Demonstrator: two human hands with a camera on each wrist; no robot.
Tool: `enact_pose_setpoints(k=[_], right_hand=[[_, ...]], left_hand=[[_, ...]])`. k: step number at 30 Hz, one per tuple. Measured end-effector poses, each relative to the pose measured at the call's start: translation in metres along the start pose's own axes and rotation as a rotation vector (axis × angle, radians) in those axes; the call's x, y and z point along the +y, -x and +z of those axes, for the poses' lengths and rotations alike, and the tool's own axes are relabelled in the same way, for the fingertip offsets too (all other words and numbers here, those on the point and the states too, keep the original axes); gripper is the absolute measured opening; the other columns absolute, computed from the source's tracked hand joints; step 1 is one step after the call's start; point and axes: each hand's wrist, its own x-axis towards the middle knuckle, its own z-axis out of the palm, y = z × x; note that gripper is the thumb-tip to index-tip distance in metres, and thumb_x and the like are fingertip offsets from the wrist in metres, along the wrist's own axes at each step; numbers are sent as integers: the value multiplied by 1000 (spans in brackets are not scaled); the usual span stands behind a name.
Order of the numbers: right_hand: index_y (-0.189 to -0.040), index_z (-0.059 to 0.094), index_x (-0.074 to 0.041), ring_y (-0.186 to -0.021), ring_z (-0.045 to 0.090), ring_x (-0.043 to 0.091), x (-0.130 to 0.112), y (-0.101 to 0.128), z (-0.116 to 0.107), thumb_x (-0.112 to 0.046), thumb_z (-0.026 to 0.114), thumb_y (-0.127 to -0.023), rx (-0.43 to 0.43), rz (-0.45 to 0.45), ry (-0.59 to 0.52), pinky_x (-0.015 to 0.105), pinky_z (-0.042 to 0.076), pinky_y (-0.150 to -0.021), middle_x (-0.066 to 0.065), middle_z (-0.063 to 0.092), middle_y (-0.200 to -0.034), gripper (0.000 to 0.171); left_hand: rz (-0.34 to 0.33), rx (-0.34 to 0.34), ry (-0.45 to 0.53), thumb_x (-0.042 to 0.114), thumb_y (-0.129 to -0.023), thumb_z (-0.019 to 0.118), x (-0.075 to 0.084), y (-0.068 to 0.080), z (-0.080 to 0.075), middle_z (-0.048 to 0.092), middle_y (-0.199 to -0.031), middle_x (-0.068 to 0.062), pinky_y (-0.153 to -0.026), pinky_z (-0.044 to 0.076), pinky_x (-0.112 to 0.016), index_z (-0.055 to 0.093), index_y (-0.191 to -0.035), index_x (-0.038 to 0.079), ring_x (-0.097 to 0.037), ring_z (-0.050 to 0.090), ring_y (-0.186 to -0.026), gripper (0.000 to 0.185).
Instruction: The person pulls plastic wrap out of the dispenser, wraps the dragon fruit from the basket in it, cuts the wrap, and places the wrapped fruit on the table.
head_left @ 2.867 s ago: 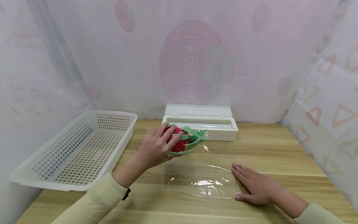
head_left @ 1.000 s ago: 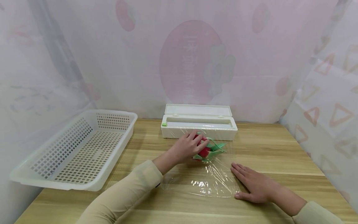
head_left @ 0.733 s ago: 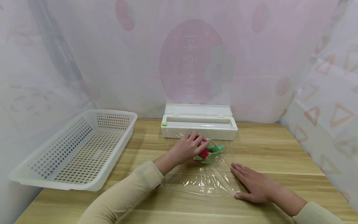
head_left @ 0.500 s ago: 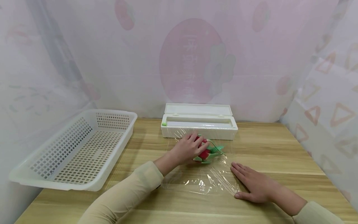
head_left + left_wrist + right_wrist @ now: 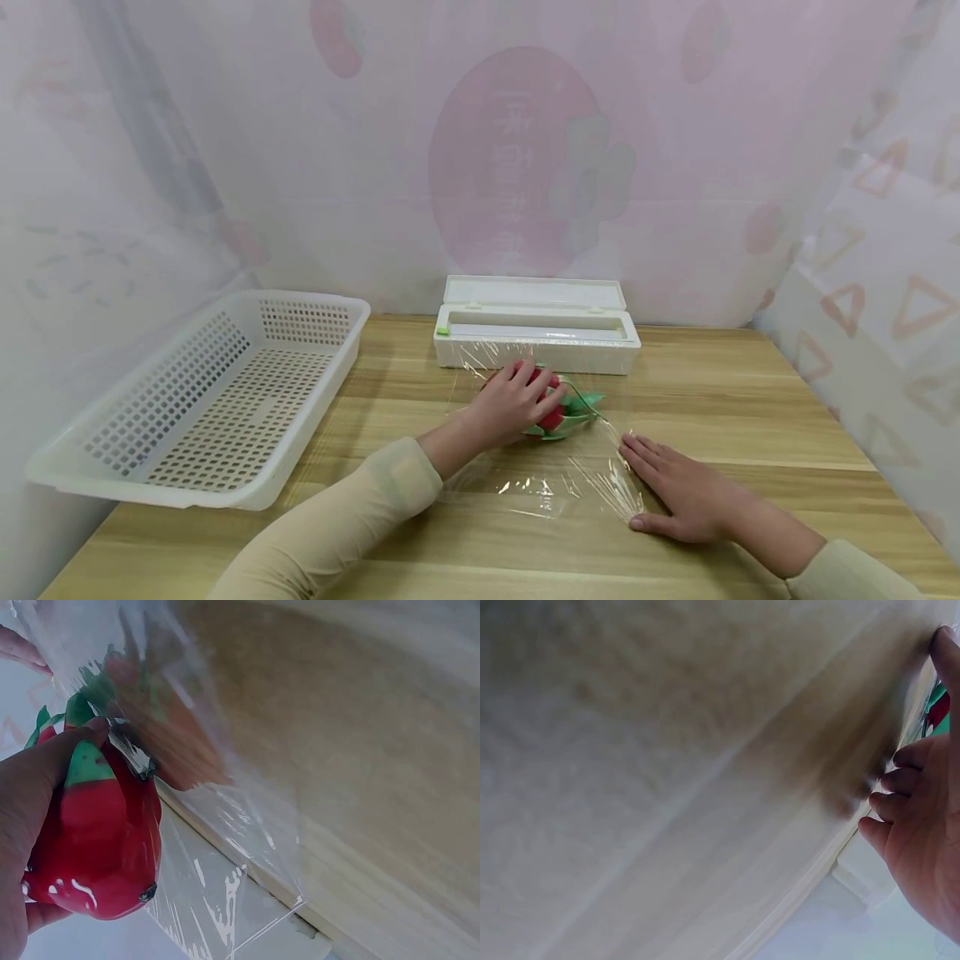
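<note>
My left hand [image 5: 504,410] grips a red dragon fruit [image 5: 97,840] with green leafy scales, its fingers curled over the top. The fruit sits on a sheet of clear cling film [image 5: 536,492] that runs from the white dispenser box [image 5: 536,354] toward the front. In the left wrist view the thumb lies across the fruit, and the film is beside it. My right hand [image 5: 678,492] rests with extended fingers on the table at the film's right edge. Creases in the film fan out from near the right thumb toward the fruit.
A white perforated plastic basket [image 5: 315,454] stands on the left of the wooden table [image 5: 720,375]. The dispenser's lid [image 5: 534,292] is raised at the back, with a small green slider [image 5: 443,332] at its left end. Patterned white curtains surround the table.
Earlier, the left hand carried the dragon fruit rightward and down onto the film. Since then, hand and fruit have shifted slightly, and film creases have gathered by the right hand, which stays in place.
</note>
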Motion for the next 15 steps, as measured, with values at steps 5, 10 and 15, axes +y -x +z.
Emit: enact_pose_setpoints(k=[5, 10, 15], right_hand=[[-144, 39, 5, -134, 37, 40, 0, -1, 0, -63, 49, -92, 8, -4, 3, 51, 38, -103, 24, 38, -148, 86], [-144, 38, 5, -134, 37, 40, 0, -1, 1, -64, 48, -92, 0, 3, -5, 51, 38, -102, 23, 38, -148, 87], [-144, 40, 4, -134, 39, 38, 1, -1, 2, -64, 50, -91, 28, 4, 13, 49, 38, -102, 22, 39, -147, 86]], left_hand=[[-8, 18, -12, 38, -80, 68, 3, 0, 1, 58, -122, -8, -82, 52, -40, 56, -133, 22, -35, 55, -109, 56], [1, -12, 2, 50, -74, 75, 5, 0, -2, 56, -127, -9, -84, 51, -43, 53, -134, 22, -36, 54, -112, 71], [10, -36, 3, 59, -71, 76, 7, 1, -4, 53, -131, -10, -87, 50, -45, 49, -138, 22, -37, 52, -115, 80]])
